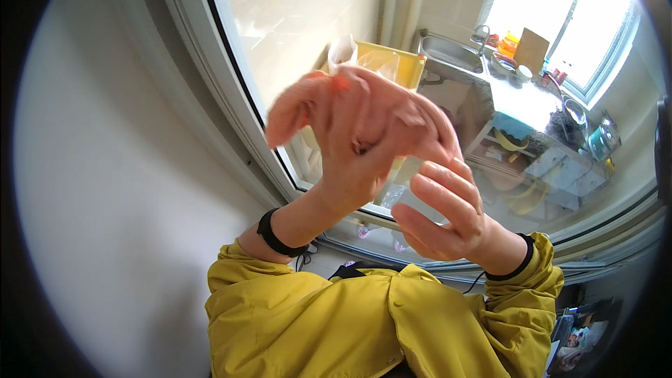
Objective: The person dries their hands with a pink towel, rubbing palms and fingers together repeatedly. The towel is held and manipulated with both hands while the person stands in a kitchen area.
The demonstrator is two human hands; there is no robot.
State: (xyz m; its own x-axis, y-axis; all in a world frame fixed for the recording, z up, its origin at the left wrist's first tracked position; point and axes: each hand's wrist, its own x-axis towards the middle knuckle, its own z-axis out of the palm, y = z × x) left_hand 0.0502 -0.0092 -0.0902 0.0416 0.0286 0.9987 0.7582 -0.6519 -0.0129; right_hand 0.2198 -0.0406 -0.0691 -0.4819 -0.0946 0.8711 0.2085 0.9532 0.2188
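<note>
My left hand (349, 155) is raised and closed on a bunched pink cloth (399, 107). The cloth drapes over the fingers on both sides. Beside its lower right end is my right hand (451, 210), with its fingers bent and spread. Its upper fingertips are close to the cloth, and whether they touch it I cannot tell. Both hands are before a glass pane (546, 220) set in a pale frame (247, 89).
A kitchen shows through the glass: a metal sink (451, 52), a crowded countertop (520, 100), a yellow container (415, 71) and a bright window (556, 16). A white wall (131, 194) rises at my left. Assorted items (577, 338) lie at the lower right.
</note>
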